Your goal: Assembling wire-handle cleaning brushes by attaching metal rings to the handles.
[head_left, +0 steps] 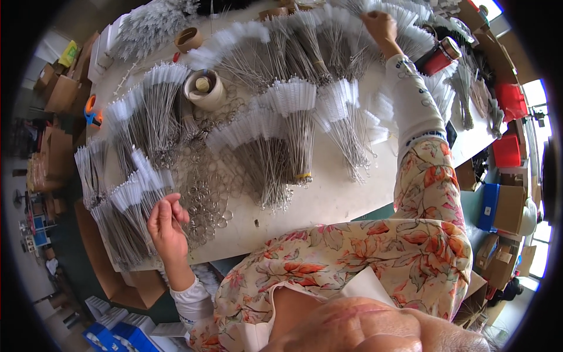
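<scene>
Many thin wire brushes with white bristle heads lie in bundles across the pale table [340, 205]. My left hand [168, 229] hovers by the left bundle of brushes [132, 193], thumb and fingers pressed together; anything in that pinch is too small to make out. Far off to the right, my right hand [382, 28] reaches over the back row of brushes [410, 35] with its fingers closed, and what they grip is hidden among the bristles. Between the bundles spreads a heap of metal rings [205, 202]. A tied bundle of brushes [299, 135] lies in the middle.
A wide cream roll [205, 97] and a brown tape roll [189, 40] stand toward the back. Beyond my right hand is a red-and-black flask [441, 57]. An orange-and-blue tool [92, 110] lies at the left edge. An open cardboard box [126, 290] sits below the table's left side.
</scene>
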Demonstrator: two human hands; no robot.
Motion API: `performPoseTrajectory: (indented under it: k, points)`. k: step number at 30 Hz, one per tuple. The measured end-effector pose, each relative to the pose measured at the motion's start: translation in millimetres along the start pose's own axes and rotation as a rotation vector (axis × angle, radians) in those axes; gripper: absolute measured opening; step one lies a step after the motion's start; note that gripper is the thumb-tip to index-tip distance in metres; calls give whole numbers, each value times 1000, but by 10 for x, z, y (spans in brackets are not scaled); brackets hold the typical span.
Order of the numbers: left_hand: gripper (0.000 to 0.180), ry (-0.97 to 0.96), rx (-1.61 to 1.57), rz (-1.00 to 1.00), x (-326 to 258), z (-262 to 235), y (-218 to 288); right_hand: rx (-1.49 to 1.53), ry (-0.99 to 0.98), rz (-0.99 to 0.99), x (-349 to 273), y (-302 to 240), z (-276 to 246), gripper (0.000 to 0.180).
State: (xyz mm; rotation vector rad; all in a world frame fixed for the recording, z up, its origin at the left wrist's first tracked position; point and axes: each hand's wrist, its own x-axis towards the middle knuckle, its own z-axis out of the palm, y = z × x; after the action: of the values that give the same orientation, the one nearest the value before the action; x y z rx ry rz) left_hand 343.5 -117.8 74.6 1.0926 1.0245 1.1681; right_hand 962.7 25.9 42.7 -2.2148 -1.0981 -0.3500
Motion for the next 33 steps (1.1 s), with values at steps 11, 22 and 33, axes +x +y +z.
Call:
performPoseTrajectory:
  k: [11,22,33]
  points:
    - [22,-250,141,335,17,827,224,1610,-810,-61,-2065,-2163,-1430,20]
    - [11,-263,592,730,-274,807,-18,1442,-896,60,-3468,-1857,-1331,31]
    - [28,-383,515,763,-895,562,-912,560,-1206,-325,-3231,-1678,-1910,27]
